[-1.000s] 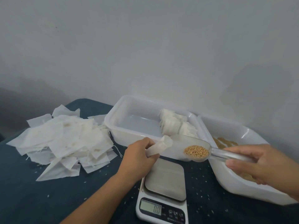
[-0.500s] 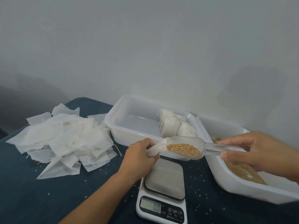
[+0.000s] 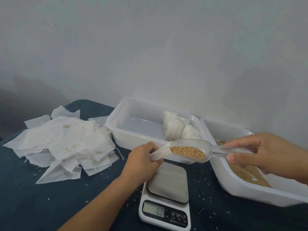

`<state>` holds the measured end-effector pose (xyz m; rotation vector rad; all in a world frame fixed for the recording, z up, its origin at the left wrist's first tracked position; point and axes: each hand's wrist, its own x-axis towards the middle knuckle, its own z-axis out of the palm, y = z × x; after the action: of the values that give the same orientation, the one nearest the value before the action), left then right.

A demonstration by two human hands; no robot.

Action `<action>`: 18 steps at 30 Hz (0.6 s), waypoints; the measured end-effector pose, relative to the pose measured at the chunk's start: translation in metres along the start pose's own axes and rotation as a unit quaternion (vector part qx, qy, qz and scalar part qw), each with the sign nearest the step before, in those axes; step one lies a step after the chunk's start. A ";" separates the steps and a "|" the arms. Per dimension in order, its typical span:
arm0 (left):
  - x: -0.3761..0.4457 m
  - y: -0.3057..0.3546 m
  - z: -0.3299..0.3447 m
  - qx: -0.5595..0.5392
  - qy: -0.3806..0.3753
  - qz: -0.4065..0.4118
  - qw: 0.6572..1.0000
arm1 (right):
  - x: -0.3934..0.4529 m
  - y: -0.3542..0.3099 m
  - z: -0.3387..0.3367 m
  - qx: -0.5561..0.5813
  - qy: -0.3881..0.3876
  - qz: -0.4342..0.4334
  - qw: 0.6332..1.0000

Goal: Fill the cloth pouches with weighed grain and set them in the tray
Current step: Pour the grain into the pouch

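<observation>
The left hand (image 3: pixel 141 157) is curling its grip around a white cloth pouch (image 3: pixel 160 151), holding its open mouth up against the lip of a clear plastic scoop (image 3: pixel 196 150); the right hand (image 3: pixel 260 153) is pinching the scoop's handle between thumb and fingers, and the scoop is carrying a load of golden grain (image 3: pixel 187 151); directly below the two grips a digital scale (image 3: pixel 166 195) is sitting with a bare steel platform, its display lit; just behind the grips a white tray (image 3: pixel 116 130) is holding a row of filled pouches (image 3: pixel 178 129) at its right end; under the right hand a second white tub (image 3: pixel 250 192) is holding more grain; well to the left of the left grip a loose heap of flat empty pouches (image 3: pixel 63 144) is lying spread out; everything is resting on a counter covered in dark blue-green cloth (image 3: pixel 33 197), with stray grains scattered over it; a plain pale wall (image 3: pixel 150 47) is rising right behind the tray and tub.
</observation>
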<state>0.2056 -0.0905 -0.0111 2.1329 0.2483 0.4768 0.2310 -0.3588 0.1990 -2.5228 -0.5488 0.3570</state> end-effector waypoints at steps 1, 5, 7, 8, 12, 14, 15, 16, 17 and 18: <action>0.000 0.000 0.000 0.001 0.000 0.000 1.000 | -0.001 -0.001 0.000 -0.002 0.000 0.001 1.000; 0.000 -0.001 0.000 0.004 -0.003 0.001 1.000 | -0.002 -0.002 0.001 -0.007 0.008 0.001 1.000; 0.000 -0.001 0.001 0.002 -0.004 0.001 1.000 | -0.002 -0.002 0.001 -0.007 0.011 0.000 1.000; 0.000 -0.001 0.000 0.001 -0.003 0.002 1.000 | -0.002 -0.002 0.001 -0.007 0.010 0.000 1.000; 0.000 -0.001 0.000 -0.004 0.001 0.002 1.000 | -0.002 -0.001 0.001 -0.008 0.009 0.002 1.000; 0.000 -0.001 0.000 -0.003 0.000 0.004 1.000 | -0.002 -0.001 0.001 -0.006 0.010 0.004 1.000; 0.000 0.000 0.000 -0.003 -0.001 0.006 1.000 | -0.002 -0.001 0.001 -0.007 0.011 0.004 1.000; 0.000 0.000 0.000 -0.003 -0.001 0.007 1.000 | -0.002 0.000 0.001 -0.009 0.012 0.002 1.000; 0.000 0.000 0.000 -0.005 -0.001 0.007 1.000 | -0.002 0.000 0.001 -0.010 0.012 0.001 1.000; 0.000 0.000 0.000 -0.006 -0.001 0.006 1.000 | -0.002 0.001 0.001 -0.009 0.012 0.000 1.000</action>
<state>0.2052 -0.0902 -0.0112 2.1238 0.2322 0.4823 0.2294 -0.3602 0.1979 -2.5403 -0.5443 0.3225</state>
